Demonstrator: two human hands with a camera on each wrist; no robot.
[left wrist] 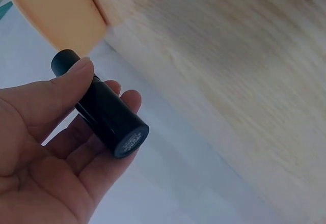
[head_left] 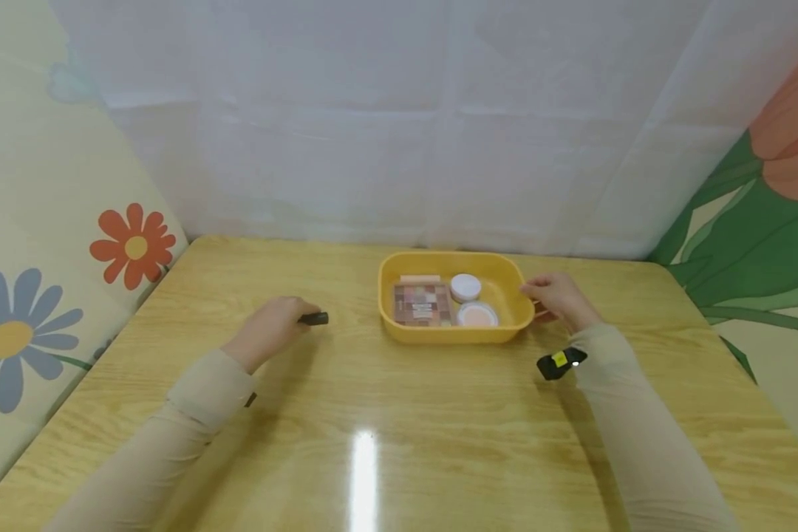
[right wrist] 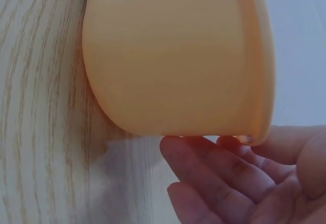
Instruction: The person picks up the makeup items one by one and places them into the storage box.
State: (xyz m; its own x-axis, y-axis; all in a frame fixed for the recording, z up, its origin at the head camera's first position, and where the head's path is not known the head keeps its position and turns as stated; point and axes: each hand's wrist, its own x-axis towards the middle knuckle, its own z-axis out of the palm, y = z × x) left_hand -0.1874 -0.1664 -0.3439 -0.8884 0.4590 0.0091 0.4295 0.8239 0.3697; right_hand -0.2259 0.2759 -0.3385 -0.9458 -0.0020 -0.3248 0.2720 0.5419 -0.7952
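My left hand (head_left: 273, 330) holds a black lipstick tube (left wrist: 113, 117) between the thumb and fingers, above the table left of a yellow plastic basket (head_left: 448, 335). In the left wrist view, the tube's round end with small print faces the camera. At the basket's right end, my right hand (head_left: 561, 299) pinches the rim, thumb on top and fingers against the outer wall, as the right wrist view shows. Inside the basket lie an eyeshadow palette (head_left: 415, 304), a round white case (head_left: 465, 287), a round compact with a pinkish top (head_left: 476, 315) and a slim peach-coloured item (head_left: 420, 279).
The basket stands on a wood-grain table (head_left: 439, 414) near its back edge. A white cloth (head_left: 372, 133) hangs behind. Floral panels (head_left: 33, 222) flank both sides. A black wrist-camera device (head_left: 561, 363) sits by the right wrist.
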